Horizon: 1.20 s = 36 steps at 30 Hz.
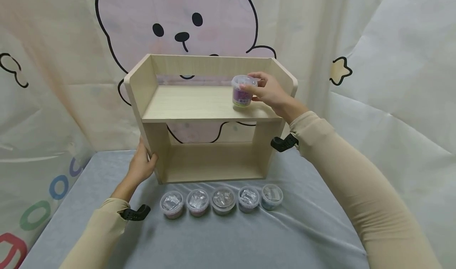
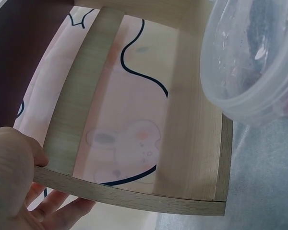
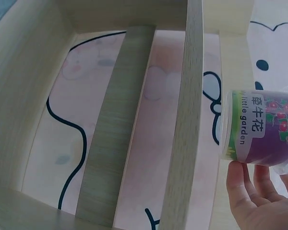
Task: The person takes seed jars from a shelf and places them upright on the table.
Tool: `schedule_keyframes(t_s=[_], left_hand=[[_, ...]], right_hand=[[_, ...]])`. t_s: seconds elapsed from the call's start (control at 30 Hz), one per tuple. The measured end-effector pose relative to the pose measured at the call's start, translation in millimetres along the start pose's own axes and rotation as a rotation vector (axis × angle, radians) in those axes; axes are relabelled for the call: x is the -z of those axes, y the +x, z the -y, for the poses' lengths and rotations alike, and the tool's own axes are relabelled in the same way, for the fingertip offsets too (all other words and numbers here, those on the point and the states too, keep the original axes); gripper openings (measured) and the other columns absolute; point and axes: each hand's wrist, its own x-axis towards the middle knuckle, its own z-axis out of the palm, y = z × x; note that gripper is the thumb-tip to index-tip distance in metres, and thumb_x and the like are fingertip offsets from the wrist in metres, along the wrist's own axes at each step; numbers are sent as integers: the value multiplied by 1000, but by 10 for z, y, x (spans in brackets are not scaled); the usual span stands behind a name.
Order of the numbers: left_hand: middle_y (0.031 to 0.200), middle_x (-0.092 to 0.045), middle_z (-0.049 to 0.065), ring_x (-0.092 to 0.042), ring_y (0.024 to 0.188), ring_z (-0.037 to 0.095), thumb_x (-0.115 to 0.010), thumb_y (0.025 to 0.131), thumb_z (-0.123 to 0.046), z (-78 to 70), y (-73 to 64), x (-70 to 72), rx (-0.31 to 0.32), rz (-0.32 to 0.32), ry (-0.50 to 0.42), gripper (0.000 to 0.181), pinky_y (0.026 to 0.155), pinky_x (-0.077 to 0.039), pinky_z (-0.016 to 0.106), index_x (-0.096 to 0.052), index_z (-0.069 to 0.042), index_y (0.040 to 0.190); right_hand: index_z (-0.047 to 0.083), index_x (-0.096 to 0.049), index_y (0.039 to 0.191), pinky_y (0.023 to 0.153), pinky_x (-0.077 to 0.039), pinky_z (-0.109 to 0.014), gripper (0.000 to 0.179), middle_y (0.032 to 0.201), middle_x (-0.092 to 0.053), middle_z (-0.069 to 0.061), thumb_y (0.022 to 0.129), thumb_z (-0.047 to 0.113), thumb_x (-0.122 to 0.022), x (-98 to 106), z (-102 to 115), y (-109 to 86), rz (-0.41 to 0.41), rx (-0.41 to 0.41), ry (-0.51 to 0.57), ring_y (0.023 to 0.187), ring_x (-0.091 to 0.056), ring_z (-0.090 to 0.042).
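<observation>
My right hand [image 1: 272, 93] grips a clear plastic tub [image 1: 242, 97] with a purple label, thumb and fingers round its side. It is upright over the right part of the shelf unit's upper board [image 1: 189, 103]; I cannot tell whether its base touches. In the right wrist view the label on the tub [image 3: 271, 127] reads "little garden" and has red fruit printed on it. Lower down, my left hand [image 1: 140, 166] holds the left side panel of the pale wooden shelf unit [image 1: 162, 154]. The left wrist view has the thumb inside the panel and fingers outside.
Several lidded clear tubs [image 1: 223, 199] stand in a row before the shelf unit on the grey-blue cloth [image 1: 213, 241]. Behind hangs a curtain [image 1: 303, 31] with a printed bear. The tub [image 2: 249, 62] looms close to the left wrist camera.
</observation>
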Motion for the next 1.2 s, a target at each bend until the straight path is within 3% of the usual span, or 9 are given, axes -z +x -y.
schedule_keyframes(t_s=[0.17, 0.3, 0.5, 0.8, 1.2], left_hand=[[149, -36, 38, -46, 128, 59, -50, 97, -7, 14, 5, -12, 1, 1, -2, 78, 101, -37, 72, -5, -2, 160], [149, -37, 37, -47, 128, 59, -50, 97, -8, 0, 18, -24, -7, 7, -5, 77, 101, -38, 71, -6, -2, 160], [148, -37, 37, -46, 129, 58, -51, 96, -7, 6, -7, -16, -1, -1, -14, 79, 101, -37, 72, -5, -4, 160], [151, -35, 37, -47, 127, 61, -50, 96, -7, 6, 4, -15, 1, 7, -4, 81, 99, -37, 73, -3, -3, 160], [153, -33, 36, -46, 128, 59, -51, 94, -4, 3, 4, -12, -20, -1, -24, 83, 100, -36, 72, -1, -6, 161]], right_hand=[[11, -42, 150, 108, -47, -46, 59, 128, -54, -9, 97, 22, -66, 1, 13, -106, 13, 30, 8, 122, -53, -21], [11, -42, 150, 107, -49, -44, 58, 136, -53, -12, 98, 20, -65, 44, -3, -213, 25, 42, 12, 123, -55, -22], [11, -40, 152, 98, -53, -32, 59, 145, -51, -15, 98, 19, -64, 57, -52, -335, 56, 53, 11, 120, -57, -22], [10, -43, 149, 92, -52, -23, 56, 132, -57, -9, 97, 15, -63, 111, -114, -516, 92, 100, 23, 103, -64, -14], [8, -43, 149, 95, -50, -21, 56, 142, -51, -12, 97, 15, -64, 199, -191, -769, 118, 116, -38, 117, -57, -15]])
